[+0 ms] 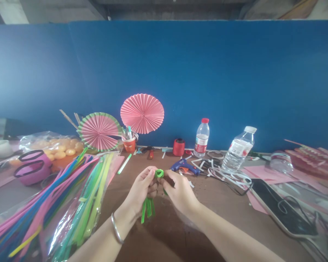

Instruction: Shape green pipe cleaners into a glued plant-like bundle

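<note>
Green coil (159,174) sits between the two sets of fingertips, above the brown tabletop (164,240); open loop at its top, both hands about equally near. Left hand (143,187): thumb and forefinger pinched at the coil's left side, other fingers curled; green strips (148,210) hang below them, long axis running down toward the wearer, tips free. Right hand (180,190): fingers closed in at the coil's right side; a bit of green shows under them, though blur hides whether it joins the coil. Blue glue gun (185,166) lies beyond the right hand, apart from it.
</note>
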`<state>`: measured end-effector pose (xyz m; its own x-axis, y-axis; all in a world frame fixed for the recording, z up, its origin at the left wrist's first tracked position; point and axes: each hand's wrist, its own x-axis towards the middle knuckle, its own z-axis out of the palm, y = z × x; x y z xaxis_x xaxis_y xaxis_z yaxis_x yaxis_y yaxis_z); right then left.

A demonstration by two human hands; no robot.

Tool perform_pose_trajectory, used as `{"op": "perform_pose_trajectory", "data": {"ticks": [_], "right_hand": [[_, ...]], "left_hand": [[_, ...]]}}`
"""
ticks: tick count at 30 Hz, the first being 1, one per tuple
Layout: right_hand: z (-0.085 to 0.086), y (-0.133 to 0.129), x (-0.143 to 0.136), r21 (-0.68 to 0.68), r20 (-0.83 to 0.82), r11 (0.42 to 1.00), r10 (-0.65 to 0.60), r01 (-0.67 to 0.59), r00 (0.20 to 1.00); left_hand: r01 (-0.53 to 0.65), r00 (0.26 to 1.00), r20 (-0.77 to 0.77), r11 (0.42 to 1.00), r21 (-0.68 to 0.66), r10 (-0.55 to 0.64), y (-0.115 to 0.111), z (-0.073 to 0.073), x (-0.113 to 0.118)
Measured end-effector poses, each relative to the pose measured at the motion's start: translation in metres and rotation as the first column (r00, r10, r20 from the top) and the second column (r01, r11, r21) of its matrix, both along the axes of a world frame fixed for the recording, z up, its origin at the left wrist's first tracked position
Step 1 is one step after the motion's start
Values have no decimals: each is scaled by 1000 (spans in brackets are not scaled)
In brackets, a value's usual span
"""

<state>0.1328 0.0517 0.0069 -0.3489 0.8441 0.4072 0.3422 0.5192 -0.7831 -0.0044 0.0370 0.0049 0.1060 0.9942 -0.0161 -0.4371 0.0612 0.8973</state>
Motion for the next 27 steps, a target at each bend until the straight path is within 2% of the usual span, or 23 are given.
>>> {"op": "perform_pose_trajectory", "data": {"ticks": [7,15,18,22,27], "right_hand": [[1,0,-1,-70,-35,997,39,-42,999],[-2,1,0,-19,16,998,67,-67,998],[-8,2,1,118,120,992,37,-51,992],[-13,1,1,363,264,927,-2,-98,965],[-12,-3,1,474,305,841,121,-261,945]], "left_hand": [[-101,992,-77,995,-14,99,-1,3,1],[-223,970,-99,975,12,223,-1,6,0],[-288,953,-77,956,55,291,2,3,-3],[-341,935,-76,937,71,346,5,-1,-4],[-394,901,-149,912,112,407,6,-7,-6]]}}
